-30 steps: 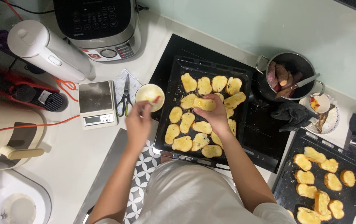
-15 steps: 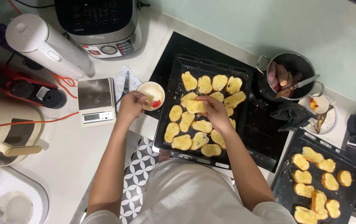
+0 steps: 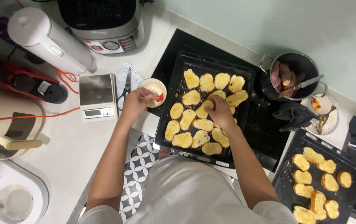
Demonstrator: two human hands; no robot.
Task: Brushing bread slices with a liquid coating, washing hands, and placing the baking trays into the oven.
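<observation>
- The left hand (image 3: 134, 103) reaches into a small white bowl (image 3: 153, 92) on the desk (image 3: 62, 145), its grip closed on a red-tipped tool whose handle is hidden; I cannot tell what kind.
- The bowl sits between a digital kitchen scale (image 3: 98, 96) and a black baking tray (image 3: 206, 107), just beside scissors (image 3: 126, 85).
- The right hand (image 3: 220, 113) is over the tray's middle, its grip pinching a toasted bread slice (image 3: 205, 108).
- More golden slices fill the tray in rows.
- To the right stands a steel pot (image 3: 293, 75) with a knife resting inside.
- A second tray of slices (image 3: 320, 182) lies at lower right.
</observation>
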